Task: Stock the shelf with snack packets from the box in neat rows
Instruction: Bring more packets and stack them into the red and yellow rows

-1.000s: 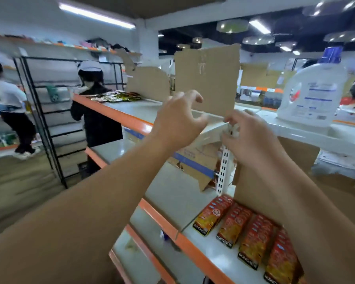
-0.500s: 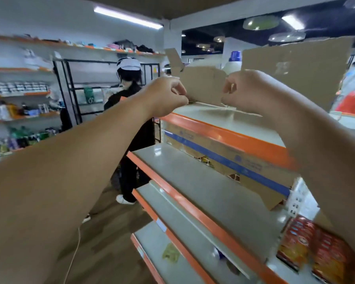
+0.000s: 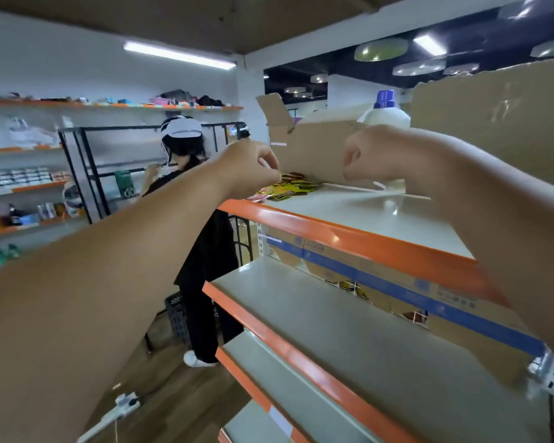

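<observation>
Change: a moment ago both hands were down at a shelf upright, above rows of red packets; the view has since swung up and left to the top shelf [image 3: 349, 215], and a heap of snack packets [image 3: 290, 187] has come into sight; I judge the person is going back for more stock, with the neat rows not yet finished.
Far left: wall shelves [image 3: 23, 187] with blurred goods; another person [image 3: 186, 145] in black stands just beyond the orange shelf end.
Left hand [image 3: 250, 169]: raised to the top shelf; fingers curled tight, tips bunched right at the near edge of the heap; whether they already pinch a packet cannot be told.
Snack packets: yellow and red, loose and overlapping on the top shelf, touching the foot of the box.
Box [image 3: 314, 148]: open cardboard on the top shelf, one flap up at its left corner.
Right hand [image 3: 375, 158]: closed into a fist in front of the box's front wall; the fingertips are hidden, so any hold is unclear.
Right: a white bottle [image 3: 386, 111] behind the box; a large cardboard flap [image 3: 493, 123] near the camera; the lower shelves [image 3: 349, 330] show bare boards.
</observation>
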Demonstrator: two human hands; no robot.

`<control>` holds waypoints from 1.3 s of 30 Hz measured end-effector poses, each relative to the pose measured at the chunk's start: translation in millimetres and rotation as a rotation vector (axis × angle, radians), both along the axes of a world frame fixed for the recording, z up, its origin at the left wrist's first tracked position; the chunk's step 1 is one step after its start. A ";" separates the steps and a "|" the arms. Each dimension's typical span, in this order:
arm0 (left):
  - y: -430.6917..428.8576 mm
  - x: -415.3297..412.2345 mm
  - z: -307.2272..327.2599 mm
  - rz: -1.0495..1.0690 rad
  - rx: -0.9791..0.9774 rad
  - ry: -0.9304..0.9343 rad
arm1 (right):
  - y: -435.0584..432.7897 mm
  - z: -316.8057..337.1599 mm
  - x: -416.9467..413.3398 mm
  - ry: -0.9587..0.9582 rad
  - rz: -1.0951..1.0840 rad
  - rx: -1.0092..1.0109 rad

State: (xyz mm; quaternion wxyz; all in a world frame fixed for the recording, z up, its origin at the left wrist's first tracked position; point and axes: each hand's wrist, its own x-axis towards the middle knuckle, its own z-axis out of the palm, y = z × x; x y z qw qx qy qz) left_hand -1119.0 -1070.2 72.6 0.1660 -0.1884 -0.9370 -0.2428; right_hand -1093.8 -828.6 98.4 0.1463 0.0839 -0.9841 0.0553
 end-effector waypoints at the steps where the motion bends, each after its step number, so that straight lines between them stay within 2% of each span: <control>1: 0.3 -11.5 -2.7 0.003 -0.035 -0.002 | -1.1 1.9 -11.6 -0.010 0.006 0.024; 6: -3.0 -66.1 -10.1 0.053 -0.191 -0.054 | -12.0 7.0 -63.4 -0.058 0.051 0.079; 12: -22.6 -140.1 -25.8 0.061 -0.268 -0.174 | -39.2 -6.1 -124.0 -0.152 0.054 0.140; 15: -35.1 -180.9 -30.5 0.078 -0.458 -0.212 | -60.7 -14.3 -164.1 -0.205 0.041 0.204; 20: -41.0 -231.9 -39.3 -0.074 -0.647 -0.191 | -96.9 -26.0 -231.4 -0.314 -0.017 0.229; 24: -52.2 -251.4 -45.2 -0.234 -0.640 -0.056 | -120.6 -28.3 -266.7 -0.435 -0.106 0.182; 27: -61.7 -265.7 -50.2 -0.368 -0.578 -0.014 | -134.1 -34.0 -283.3 -0.440 -0.130 0.203; 30: -65.4 -280.5 -54.1 -0.496 -0.457 -0.064 | -128.3 -41.2 -286.2 -0.400 -0.171 0.295; 32: -60.5 -283.9 -54.5 -0.609 -0.352 -0.135 | -116.3 -39.8 -279.7 -0.449 -0.249 0.294; 35: -37.7 -282.9 -53.9 -0.782 -0.350 -0.143 | -91.6 -35.1 -272.5 -0.546 -0.396 0.332; 39: -3.3 -275.0 -48.2 -0.924 -0.412 -0.126 | -55.3 -36.8 -258.4 -0.658 -0.597 0.138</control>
